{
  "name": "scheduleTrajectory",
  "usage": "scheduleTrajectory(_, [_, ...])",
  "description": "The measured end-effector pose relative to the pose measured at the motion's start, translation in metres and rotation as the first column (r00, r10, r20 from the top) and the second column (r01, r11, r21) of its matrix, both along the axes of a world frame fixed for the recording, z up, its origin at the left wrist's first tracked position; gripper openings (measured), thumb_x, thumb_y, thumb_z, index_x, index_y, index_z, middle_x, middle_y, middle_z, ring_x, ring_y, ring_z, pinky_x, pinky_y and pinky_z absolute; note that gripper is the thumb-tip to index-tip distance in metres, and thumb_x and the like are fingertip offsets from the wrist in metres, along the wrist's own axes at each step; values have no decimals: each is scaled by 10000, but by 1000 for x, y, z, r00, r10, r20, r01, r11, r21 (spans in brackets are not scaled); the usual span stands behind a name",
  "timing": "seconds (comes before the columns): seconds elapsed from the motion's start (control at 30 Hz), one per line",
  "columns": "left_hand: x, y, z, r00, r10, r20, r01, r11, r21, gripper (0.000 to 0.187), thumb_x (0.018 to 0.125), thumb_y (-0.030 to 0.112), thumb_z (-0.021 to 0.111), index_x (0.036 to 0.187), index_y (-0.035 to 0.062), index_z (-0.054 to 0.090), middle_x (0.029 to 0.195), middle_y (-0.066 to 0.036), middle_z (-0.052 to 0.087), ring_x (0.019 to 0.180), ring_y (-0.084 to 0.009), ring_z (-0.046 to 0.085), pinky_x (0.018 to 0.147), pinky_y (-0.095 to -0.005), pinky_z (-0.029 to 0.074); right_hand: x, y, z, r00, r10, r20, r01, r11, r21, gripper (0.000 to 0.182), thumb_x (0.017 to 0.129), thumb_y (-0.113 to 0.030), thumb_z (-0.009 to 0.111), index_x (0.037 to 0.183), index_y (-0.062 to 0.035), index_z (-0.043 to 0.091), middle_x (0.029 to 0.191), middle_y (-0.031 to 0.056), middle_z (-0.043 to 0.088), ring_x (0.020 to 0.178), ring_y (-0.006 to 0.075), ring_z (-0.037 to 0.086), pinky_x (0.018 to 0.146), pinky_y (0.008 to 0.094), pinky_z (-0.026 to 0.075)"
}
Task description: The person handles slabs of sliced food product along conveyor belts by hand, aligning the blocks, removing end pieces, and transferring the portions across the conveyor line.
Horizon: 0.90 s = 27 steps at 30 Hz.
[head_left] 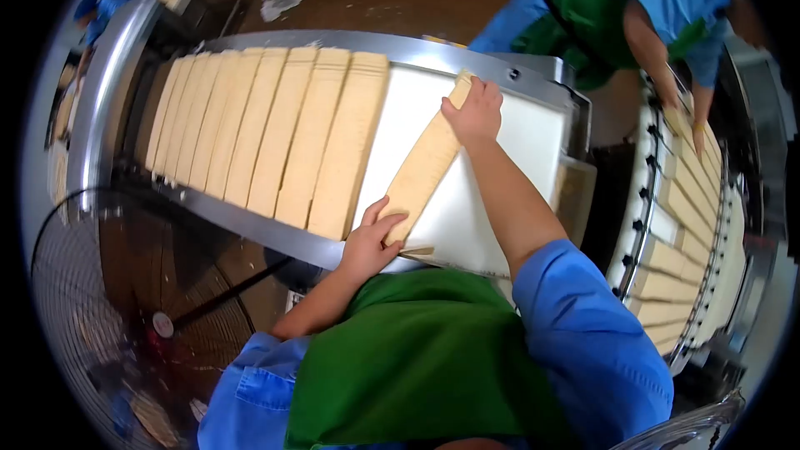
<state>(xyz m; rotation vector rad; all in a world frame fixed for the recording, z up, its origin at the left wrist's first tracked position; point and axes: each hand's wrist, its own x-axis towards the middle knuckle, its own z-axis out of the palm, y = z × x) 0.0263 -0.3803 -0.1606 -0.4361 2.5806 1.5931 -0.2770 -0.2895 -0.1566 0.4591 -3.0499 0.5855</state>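
Observation:
A long, flat, cream-coloured strip [425, 162], dough-like in look, lies slantwise over a white conveyor belt [512, 192]. My right hand [477, 112] grips its far end, thumb on one side and fingers folded over the other. At the near end, my left hand [371, 242] holds the strip's left edge between thumb and fingers. Left of it, several similar strips [296, 137] lie side by side across the belt. A small thin scrap [418, 250] sits by my left fingers at the belt's near edge.
Metal rails [333, 37] border the belt. On the right, a co-worker in a green apron [575, 21] reaches onto a second conveyor [637, 225] carrying more pale pieces. A caged fan [162, 325] stands at lower left. Another person [104, 12] is at far left.

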Motion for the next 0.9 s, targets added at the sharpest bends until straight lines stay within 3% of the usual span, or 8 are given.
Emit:
scheduleTrajectory(0.2, [-42,17,17,982,-186,12,182,946,-268,778,727,191,799,1434,170,474,1525,-133,412,876,-344,698,800,-431,576,6,158,26,965,-174,-196,208,963,170,659,777,-486,742,1211,-12,595,1209,163,563,1181,348,518,986,449,465])
scheduleTrajectory(0.27, [-50,9,6,943,-286,-172,72,676,-733,843,706,232,821,1457,183,441,1547,-192,352,1094,-401,639,905,-453,559,20,207,25,965,-225,138,229,973,-17,691,763,-552,751,1135,16,625,1209,212,601,1147,382,570,997,456,452])
scheduleTrajectory(0.4, [-81,43,19,991,14,134,72,790,-609,906,644,298,864,1440,155,457,1522,-270,311,1250,-406,541,1002,-455,511,71,253,30,851,-177,495,358,885,-299,1012,651,-488,882,1405,11,426,1250,272,582,1177,387,583,993,451,470])
scheduleTrajectory(0.47, [-100,65,16,981,0,196,135,727,-673,919,625,312,875,1430,143,464,1496,-281,327,1244,-398,542,1009,-457,502,92,274,28,956,2,292,87,952,-293,1093,611,-403,918,1493,-123,335,1216,264,568,1122,417,590,967,462,489])
scheduleTrajectory(0.7, [-157,198,9,974,-168,-153,43,798,-601,814,636,215,869,1356,111,505,1397,-218,411,1256,-399,494,1024,-452,469,101,422,46,963,-175,204,218,952,-216,951,595,-268,920,1429,-269,462,1274,223,496,1150,430,541,979,483,476])
scheduleTrajectory(0.77, [-182,248,6,937,-214,-277,17,818,-575,792,652,200,853,1355,102,502,1410,-225,392,1308,-405,435,1058,-450,438,94,476,53,954,-187,-233,139,968,-207,971,569,-239,922,1429,-284,475,1378,252,447,1190,449,526,974,477,486])
scheduleTrajectory(0.83, [-208,298,11,879,-218,-425,-32,860,-509,814,689,174,816,1401,49,439,1486,-253,305,1422,-425,281,1145,-456,338,75,540,97,961,-157,-228,100,965,-241,925,665,-336,879,1474,-241,441,1471,266,401,1277,444,488,1050,475,435])
scheduleTrajectory(0.9, [-234,357,30,842,-212,-496,-46,888,-457,889,692,167,816,1444,26,364,1532,-254,250,1449,-418,243,1166,-456,299,27,607,84,944,-297,-142,160,790,-591,832,809,-503,740,1492,-156,417,1433,253,483,1289,406,497,1094,452,393])
